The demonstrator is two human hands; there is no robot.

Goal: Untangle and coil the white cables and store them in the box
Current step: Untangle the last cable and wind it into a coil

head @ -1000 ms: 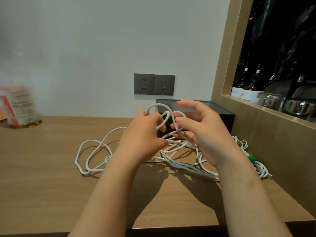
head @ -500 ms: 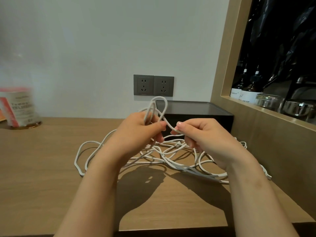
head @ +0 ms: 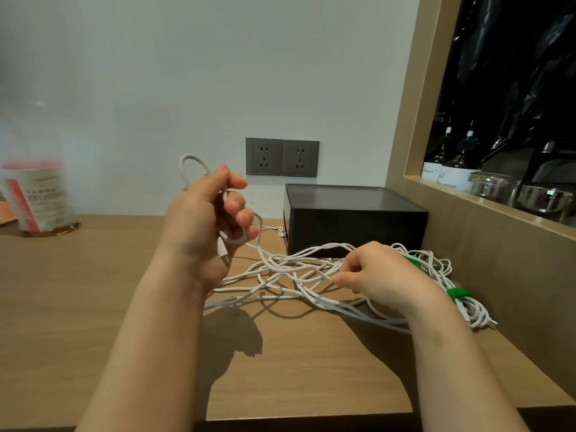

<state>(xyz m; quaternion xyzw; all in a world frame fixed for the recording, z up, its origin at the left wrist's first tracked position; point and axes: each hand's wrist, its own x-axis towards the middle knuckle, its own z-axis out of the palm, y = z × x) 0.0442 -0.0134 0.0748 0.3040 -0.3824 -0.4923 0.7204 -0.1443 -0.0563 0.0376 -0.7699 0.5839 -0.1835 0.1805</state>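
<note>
Reads "…aster" on a bottle (head: pixel 431 169) label, first letter unclear; smaller print illegible. Blurred, unreadable writing on jar (head: pixel 34 198). Gripping a cable loop (head: pixel 188 162) in curled left hand (head: pixel 202 226) fingers, raised. Pinching one strand of tangled cables (head: pixel 280 269) with right hand (head: pixel 380 275) fingers, on worktop (head: pixel 62 307) before box (head: pixel 355 219). Green ties (head: pixel 456 293) partly hidden behind wrist.

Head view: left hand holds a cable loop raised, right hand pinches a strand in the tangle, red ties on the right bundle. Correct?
No: the head view shows green ties, not red; left hand holds the cable loop raised, right hand pinches a strand in the tangle.
</note>
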